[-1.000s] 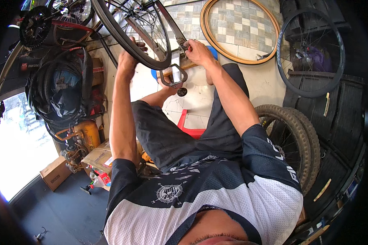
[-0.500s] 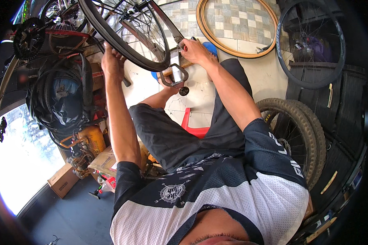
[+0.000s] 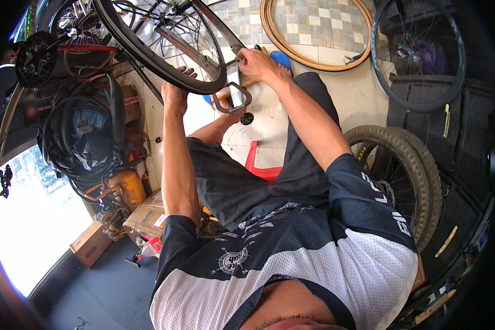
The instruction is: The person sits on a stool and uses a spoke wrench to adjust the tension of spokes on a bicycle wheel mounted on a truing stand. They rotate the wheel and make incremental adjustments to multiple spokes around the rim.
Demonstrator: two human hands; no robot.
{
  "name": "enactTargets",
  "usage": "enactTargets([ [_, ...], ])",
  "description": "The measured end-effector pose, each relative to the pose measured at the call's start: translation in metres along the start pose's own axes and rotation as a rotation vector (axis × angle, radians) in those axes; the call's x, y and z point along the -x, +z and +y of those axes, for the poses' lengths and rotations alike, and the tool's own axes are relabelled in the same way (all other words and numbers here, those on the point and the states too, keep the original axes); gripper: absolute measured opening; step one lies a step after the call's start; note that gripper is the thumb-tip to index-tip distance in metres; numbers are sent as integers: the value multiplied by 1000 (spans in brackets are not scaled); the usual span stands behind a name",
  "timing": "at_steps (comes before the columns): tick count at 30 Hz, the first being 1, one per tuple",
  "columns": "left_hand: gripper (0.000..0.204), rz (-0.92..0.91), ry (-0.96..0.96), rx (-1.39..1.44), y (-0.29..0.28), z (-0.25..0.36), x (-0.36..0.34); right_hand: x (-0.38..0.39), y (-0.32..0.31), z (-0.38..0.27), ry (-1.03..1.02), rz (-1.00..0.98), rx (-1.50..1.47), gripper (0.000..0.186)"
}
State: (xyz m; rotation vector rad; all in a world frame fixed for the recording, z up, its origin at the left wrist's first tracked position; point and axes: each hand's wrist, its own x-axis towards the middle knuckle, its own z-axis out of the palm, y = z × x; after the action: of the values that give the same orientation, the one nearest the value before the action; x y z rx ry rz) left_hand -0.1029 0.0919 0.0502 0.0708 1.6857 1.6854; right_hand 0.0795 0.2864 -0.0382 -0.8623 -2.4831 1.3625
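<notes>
1. OK, bike wheel (image 3: 173,44) sits upper left of centre, dark tyre (image 3: 203,86) fitted, spokes running in to the hub, wheel between two metal arms (image 3: 225,27) of a stand
2. Left hand (image 3: 175,91) at the near lower part of the tyre, fingers (image 3: 190,72) slightly apart and showing past the rubber; can't tell if they clamp it or just rest there
3. Right hand (image 3: 258,65) at the near end of the right-hand metal arm, fingers curled close together; can't tell what they pinch, tips partly hidden
4. Looped metal handle (image 3: 247,102) sticks out of the stand toward the person, below the tyre, with a round black knob (image 3: 247,119) at its near end
5. Person sits with knees apart, stand between the feet; blue sandal (image 3: 281,59) on the right foot, just beyond the right hand
6. Tan tyres (image 3: 285,53) lie on the tiled floor (image 3: 308,27) to the right of the stand
7. Further right: bare-looking wheel (image 3: 421,104) up top, knobbly tyres (image 3: 410,165) below it, beside the right sleeve
</notes>
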Motion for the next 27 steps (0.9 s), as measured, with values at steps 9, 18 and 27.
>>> enactTargets([
  [9,59,-14,-43,-81,2,-9,-4,-4,8,6,-3,35,13,33],
  [18,59,-55,108,-347,21,69,20,-3,5,2,64,-70,13,40],
  [27,62,47,321,-71,19,120,29,1,-1,-7,112,-91,2,40],
])
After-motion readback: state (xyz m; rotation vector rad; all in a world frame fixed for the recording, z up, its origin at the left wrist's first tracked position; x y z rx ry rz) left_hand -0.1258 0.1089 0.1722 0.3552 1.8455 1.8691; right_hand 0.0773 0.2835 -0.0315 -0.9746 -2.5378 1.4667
